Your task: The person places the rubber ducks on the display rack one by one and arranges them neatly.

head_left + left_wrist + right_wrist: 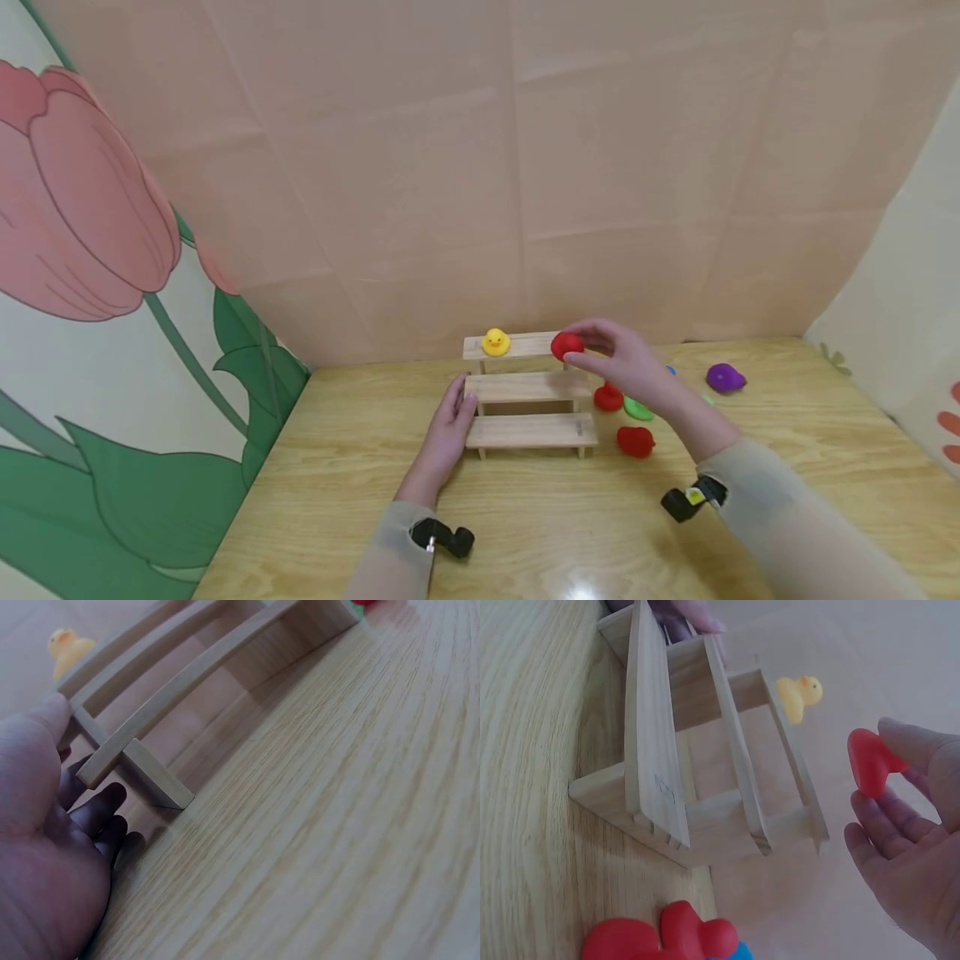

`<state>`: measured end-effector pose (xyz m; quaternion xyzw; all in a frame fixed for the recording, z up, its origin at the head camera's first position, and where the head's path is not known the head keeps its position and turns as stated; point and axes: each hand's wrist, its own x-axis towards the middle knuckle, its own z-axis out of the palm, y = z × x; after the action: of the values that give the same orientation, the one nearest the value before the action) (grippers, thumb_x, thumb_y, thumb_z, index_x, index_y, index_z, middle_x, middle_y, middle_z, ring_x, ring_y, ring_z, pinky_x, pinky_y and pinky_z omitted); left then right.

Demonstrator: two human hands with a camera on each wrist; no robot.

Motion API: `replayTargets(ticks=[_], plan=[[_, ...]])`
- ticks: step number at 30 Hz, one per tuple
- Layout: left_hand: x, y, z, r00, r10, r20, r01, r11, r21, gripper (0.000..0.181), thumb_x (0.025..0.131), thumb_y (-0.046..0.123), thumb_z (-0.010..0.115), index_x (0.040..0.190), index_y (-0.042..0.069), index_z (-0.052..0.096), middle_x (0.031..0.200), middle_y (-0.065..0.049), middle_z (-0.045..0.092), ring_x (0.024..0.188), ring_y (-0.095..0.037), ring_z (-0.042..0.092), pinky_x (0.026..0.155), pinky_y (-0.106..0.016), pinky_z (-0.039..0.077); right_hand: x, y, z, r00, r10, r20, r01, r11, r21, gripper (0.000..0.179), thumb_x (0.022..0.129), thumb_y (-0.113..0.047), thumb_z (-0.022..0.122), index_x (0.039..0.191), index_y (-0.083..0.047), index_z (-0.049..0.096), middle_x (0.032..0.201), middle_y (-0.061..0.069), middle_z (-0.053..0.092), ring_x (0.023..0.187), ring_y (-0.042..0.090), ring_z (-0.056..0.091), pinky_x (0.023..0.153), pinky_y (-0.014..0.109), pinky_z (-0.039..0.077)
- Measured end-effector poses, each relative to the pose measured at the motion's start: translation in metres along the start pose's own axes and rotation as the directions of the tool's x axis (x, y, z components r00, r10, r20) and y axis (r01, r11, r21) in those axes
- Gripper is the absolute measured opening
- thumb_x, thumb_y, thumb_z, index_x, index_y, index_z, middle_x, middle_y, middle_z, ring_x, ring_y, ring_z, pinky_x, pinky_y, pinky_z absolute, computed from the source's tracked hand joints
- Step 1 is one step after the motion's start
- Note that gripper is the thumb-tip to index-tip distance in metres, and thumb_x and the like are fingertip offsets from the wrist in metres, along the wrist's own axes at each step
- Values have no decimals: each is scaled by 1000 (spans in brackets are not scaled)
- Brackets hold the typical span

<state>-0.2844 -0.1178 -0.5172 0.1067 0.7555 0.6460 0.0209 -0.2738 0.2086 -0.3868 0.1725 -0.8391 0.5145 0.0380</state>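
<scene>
A small three-tier wooden step shelf [528, 431] stands on the table with a yellow rubber duck [495, 342] on the left of its top tier. My left hand [447, 429] holds the shelf's left end, its thumb at the middle tier and its fingers round the side, as the left wrist view shows. Between thumb and fingers my right hand [626, 360] pinches a red rubber duck [868, 761]. It hangs in the air by the right end of the top tier; the right wrist view shows a gap between this duck and the shelf.
Right of the shelf lie two more red toys [635, 442], [608, 397] and a green one [639, 408]. A blue toy [741, 952] is partly hidden behind them. Farther right sits a purple toy [724, 378]. A pink cloth backdrop [517, 208] rises behind the table.
</scene>
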Motion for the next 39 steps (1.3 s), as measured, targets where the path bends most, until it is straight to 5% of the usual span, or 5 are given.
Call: replayTargets(ticks=[8, 20, 39], plan=[[0, -1, 0, 1000, 4, 5, -4, 1000, -2, 74, 114, 60, 51, 176, 24, 31, 176, -9, 38, 161, -31, 36, 131, -55, 30, 15, -1, 14, 1000, 13, 23, -13, 1000, -17, 46, 103, -31, 83, 143, -14, 67, 137, 8, 71, 130, 35, 65, 107, 51, 59], [-2, -2, 0, 1000, -19, 2, 19, 1000, 7, 70, 113, 62, 51, 175, 33, 32, 177, -8, 37, 162, -31, 35, 132, -55, 29, 37, 3, 27, 999, -20, 49, 23, 998, -59, 43, 104, -25, 82, 141, -10, 68, 135, 12, 72, 123, 34, 69, 97, 42, 62], [-2, -2, -1, 1000, -5, 11, 5, 1000, -10, 70, 114, 60, 51, 175, 32, 32, 177, -9, 37, 162, -31, 35, 131, -54, 30, 59, 6, 40, 998, -49, 29, 50, 996, -71, 40, 104, -20, 82, 138, -4, 69, 130, 15, 73, 121, 35, 67, 105, 50, 57]])
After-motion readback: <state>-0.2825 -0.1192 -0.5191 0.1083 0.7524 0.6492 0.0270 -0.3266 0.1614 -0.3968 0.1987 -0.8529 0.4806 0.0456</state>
